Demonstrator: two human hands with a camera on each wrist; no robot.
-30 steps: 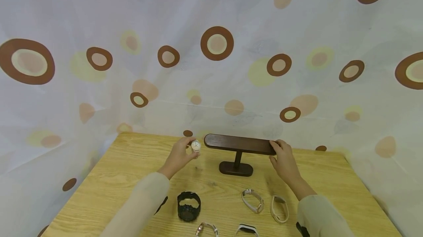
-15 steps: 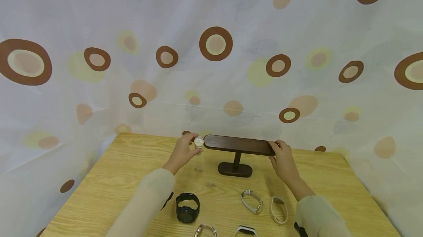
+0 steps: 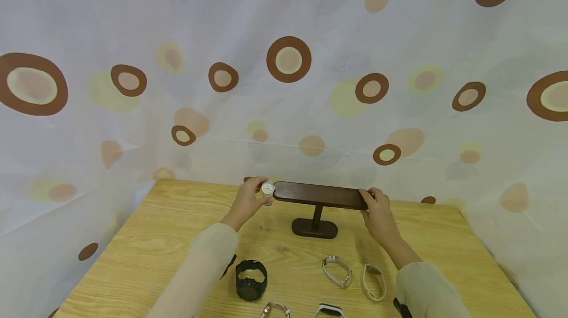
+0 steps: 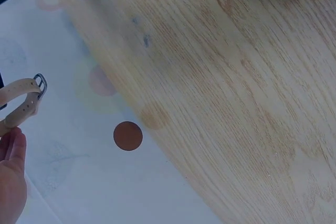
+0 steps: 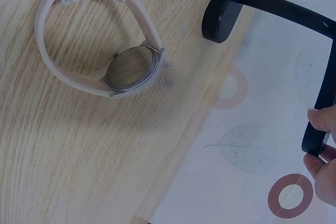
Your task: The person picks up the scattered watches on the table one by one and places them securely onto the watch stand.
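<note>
My left hand (image 3: pixel 246 203) holds a wristwatch (image 3: pixel 267 189) with a pale round dial between thumb and fingers. In the left wrist view its beige strap (image 4: pixel 22 114) forms a loop fastened by a metal buckle. The watch is right at the left end of a dark T-shaped watch stand (image 3: pixel 319 195); whether its loop is around the bar's tip I cannot tell. With thumb and fingers, my right hand (image 3: pixel 380 215) grips the bar's right end. The right wrist view shows this grip on the stand (image 5: pixel 320 98) at the edge.
A black chunky watch (image 3: pixel 251 281) lies in front of the stand. Nearer the right arm are two light-strapped watches, one slim (image 3: pixel 338 272) and one rounder (image 3: pixel 373 283). A rose-gold watch (image 3: pixel 275 308) and a white band (image 3: pixel 330 309) are cut off below. A patterned cloth (image 3: pixel 284 111) hangs behind the table (image 3: pixel 177 239).
My left hand has moved right and slightly up, bringing the watch from a small gap away to the bar's left end. My right hand has kept its grip on the stand.
</note>
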